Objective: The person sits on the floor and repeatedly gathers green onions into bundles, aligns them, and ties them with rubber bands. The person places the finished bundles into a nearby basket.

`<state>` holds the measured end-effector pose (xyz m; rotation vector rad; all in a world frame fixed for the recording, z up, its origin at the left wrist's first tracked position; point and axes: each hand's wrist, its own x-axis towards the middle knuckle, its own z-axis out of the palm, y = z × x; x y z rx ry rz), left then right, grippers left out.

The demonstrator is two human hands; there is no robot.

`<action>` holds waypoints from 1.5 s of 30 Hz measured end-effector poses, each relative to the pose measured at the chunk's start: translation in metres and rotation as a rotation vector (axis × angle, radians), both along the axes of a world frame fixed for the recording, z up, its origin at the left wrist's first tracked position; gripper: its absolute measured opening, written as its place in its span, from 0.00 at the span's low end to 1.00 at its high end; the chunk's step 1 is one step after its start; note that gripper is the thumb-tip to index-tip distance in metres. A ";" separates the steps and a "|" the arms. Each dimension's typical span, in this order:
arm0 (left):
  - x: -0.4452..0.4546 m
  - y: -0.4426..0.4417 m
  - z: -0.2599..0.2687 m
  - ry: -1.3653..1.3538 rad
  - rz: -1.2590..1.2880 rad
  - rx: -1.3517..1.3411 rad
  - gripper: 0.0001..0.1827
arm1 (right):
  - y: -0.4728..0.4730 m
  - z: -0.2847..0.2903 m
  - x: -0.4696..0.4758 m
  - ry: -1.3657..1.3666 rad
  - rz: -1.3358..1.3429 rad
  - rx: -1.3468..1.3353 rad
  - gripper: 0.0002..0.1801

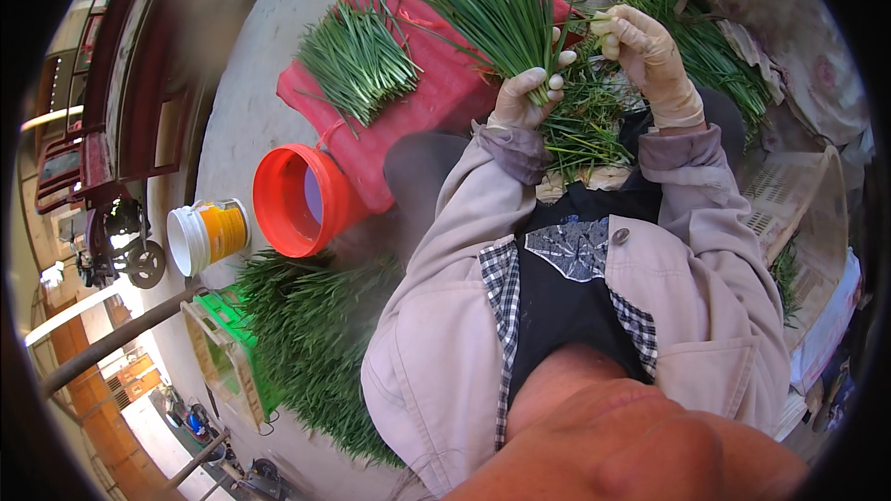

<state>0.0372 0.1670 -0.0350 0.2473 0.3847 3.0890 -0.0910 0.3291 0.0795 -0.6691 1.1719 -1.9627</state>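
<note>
My left hand (pixel 521 99), in a pale thin glove, grips a fanned bunch of garlic chives (pixel 502 17) by its cut ends. The long green leaves point up and away from me. To its right, my gloved right hand (pixel 644 38) pinches a thin green stalk (pixel 590 19) between thumb and fingers. Beneath both hands lies a heap of loose chive scraps (pixel 592 111). A neat pile of chives (pixel 358 59) rests on a red cloth-like cover (pixel 445 101) left of the held bunch.
An orange-red bucket (pixel 299 202) and a white-and-yellow pail (pixel 209 235) stand at left. Below them a large mass of green leaves (pixel 320 341) lies beside a green crate (pixel 230 348). More chives (pixel 703 42) lie at upper right, and a beige plastic basket (pixel 800 195) is on the right.
</note>
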 end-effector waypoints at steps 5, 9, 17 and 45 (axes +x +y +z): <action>0.003 0.002 -0.004 -0.090 0.056 -0.207 0.33 | 0.011 0.025 0.000 -0.118 0.264 -0.100 0.11; 0.001 0.006 -0.010 -0.141 0.121 -0.181 0.29 | -0.003 0.031 -0.007 0.587 0.038 0.171 0.12; -0.004 0.001 -0.017 -0.290 0.195 -0.070 0.23 | -0.007 0.018 0.010 0.189 0.060 0.062 0.12; -0.001 -0.024 -0.015 -0.403 0.263 0.210 0.06 | 0.043 0.063 0.081 0.339 0.038 0.076 0.09</action>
